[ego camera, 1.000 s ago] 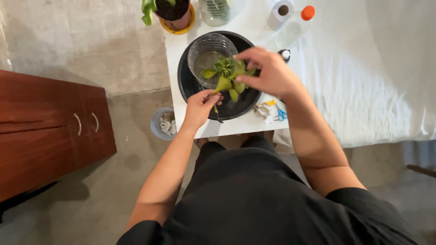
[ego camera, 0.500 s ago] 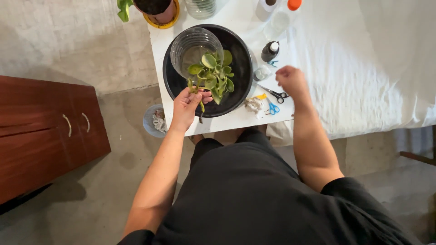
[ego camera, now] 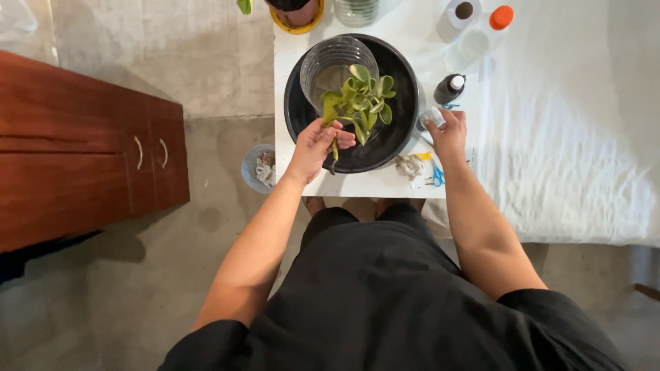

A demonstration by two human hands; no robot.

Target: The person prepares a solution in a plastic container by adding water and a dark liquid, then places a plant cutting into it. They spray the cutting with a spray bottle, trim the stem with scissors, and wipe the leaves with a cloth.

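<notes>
Left hand (ego camera: pixel 317 143): fingers pinched on the stem of one green cutting (ego camera: pixel 361 99), bare-rooted, not yet potted, over one black basin (ego camera: pixel 405 82). Right hand (ego camera: pixel 448 130): fingers closed round one small white object (ego camera: pixel 433 115) at the basin's right. Farther: one clear jar (ego camera: pixel 323 58) in the basin, one dark bottle (ego camera: pixel 448 89).

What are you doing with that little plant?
A person sits at a small white table. Their left hand holds a leafy green plant cutting by its stem, above a black basin that has a clear plastic pot in it. Their right hand is closed around a small clear container beside the basin. A dark dropper bottle and blue-handled scissors are close by.
</notes>
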